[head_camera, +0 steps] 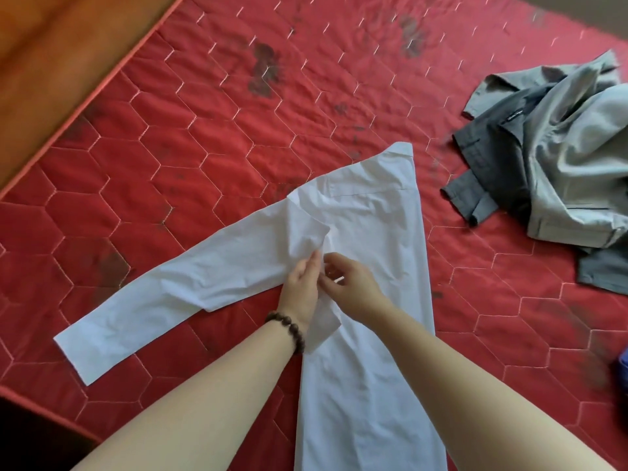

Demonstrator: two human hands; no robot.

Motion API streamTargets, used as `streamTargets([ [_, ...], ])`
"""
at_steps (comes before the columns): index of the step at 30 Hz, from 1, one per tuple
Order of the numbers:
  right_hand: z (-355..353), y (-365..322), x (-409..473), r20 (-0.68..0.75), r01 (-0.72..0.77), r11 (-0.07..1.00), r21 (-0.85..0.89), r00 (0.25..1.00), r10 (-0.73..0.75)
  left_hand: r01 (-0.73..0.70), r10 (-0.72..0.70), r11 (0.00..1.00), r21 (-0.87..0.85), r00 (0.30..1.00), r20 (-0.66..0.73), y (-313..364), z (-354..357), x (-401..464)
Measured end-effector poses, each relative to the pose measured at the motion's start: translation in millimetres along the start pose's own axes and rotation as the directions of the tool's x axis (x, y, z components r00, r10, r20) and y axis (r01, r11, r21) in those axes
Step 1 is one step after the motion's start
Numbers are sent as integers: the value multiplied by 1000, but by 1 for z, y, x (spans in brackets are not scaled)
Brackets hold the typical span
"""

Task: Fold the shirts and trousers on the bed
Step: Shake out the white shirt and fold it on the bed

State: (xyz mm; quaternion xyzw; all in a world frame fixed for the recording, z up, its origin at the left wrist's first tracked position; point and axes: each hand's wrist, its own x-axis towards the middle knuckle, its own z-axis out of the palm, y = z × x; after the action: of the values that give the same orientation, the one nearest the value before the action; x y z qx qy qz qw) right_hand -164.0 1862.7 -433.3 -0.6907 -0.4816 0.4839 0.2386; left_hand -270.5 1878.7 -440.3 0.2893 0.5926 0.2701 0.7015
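White shirt (370, 212) lay flat on the bed (210, 137), folded lengthwise into a narrow strip running from the collar end at the far side down to the near edge of the frame. One long sleeve (176, 283) stuck out to the left, spread flat, cuff near the bed's left edge.

Both hands met at the middle of the shirt, where the sleeve joins the body. Left hand (300, 287) had its grip closed on a bunched fold of white cloth, fingertips pinching it just below a raised crease. Right hand (350, 283) also pinched the cloth, fingers curled, touching the left hand's fingers. A loose flap of fabric sat under the left wrist. Beaded bracelet (289, 329) on the left wrist.

Pile of grey clothes (557, 158) sat crumpled at the right side of the bed, well apart from the shirt, unfolded; light grey and dark grey pieces tangled together, couldn't tell which was shirt or trousers. Bed cover was red, quilted in hexagons, with dark stains. Wooden frame (64, 59) ran along the far-left edge.
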Motion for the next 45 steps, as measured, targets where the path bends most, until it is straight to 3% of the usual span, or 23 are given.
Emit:
streamTargets([
  [2,12,-13,2,77,69,997,-37,995,-66,40,-43,999,-34,994,-100,7,-21,8],
  [6,40,-14,13,-32,168,963,-213,983,-179,31,-2,990,134,978,-209,16,-71,20],
  [8,52,-17,19,-34,123,966,-225,990,-134,57,-13,981,188,973,-229,21,-99,26],
  [11,72,-22,26,118,41,951,-306,993,-5,89,-37,977,193,965,-260,23,-136,37],
  [14,100,-28,33,216,64,902,-427,976,32,96,6,963,250,927,-376,20,-169,46],
  [16,121,-31,37,210,62,888,-455,977,39,162,-70,970,182,901,-429,14,-188,50],
  [20,157,-43,43,155,-9,930,-367,985,71,400,-364,915,56,877,-315,-3,-216,46],
  [22,172,-49,45,146,-51,957,-286,985,96,443,-430,896,9,874,-226,-10,-225,39],
  [26,194,-63,46,103,-74,978,-196,990,96,303,-289,952,33,931,-221,-19,-250,36],
  [28,201,-69,48,98,-76,974,-212,990,99,220,-172,953,211,959,-224,-15,-270,37],
  [31,208,-72,52,138,-108,975,-195,981,136,21,7,804,594,999,-45,6,-299,34],
  [34,215,-69,56,131,-42,933,-358,987,95,-43,31,621,783,999,31,28,-327,38],
  [36,219,-64,59,151,17,888,-460,987,59,20,-89,481,877,996,26,36,-346,42],
  [39,221,-55,62,197,137,780,-610,980,-18,79,-365,281,956,931,30,37,-373,43],
  [42,218,-51,66,258,167,696,-698,966,28,59,-474,269,961,877,79,37,-390,39],
  [45,217,-51,72,279,206,648,-733,960,11,115,-429,370,922,902,59,36,-405,33],
])
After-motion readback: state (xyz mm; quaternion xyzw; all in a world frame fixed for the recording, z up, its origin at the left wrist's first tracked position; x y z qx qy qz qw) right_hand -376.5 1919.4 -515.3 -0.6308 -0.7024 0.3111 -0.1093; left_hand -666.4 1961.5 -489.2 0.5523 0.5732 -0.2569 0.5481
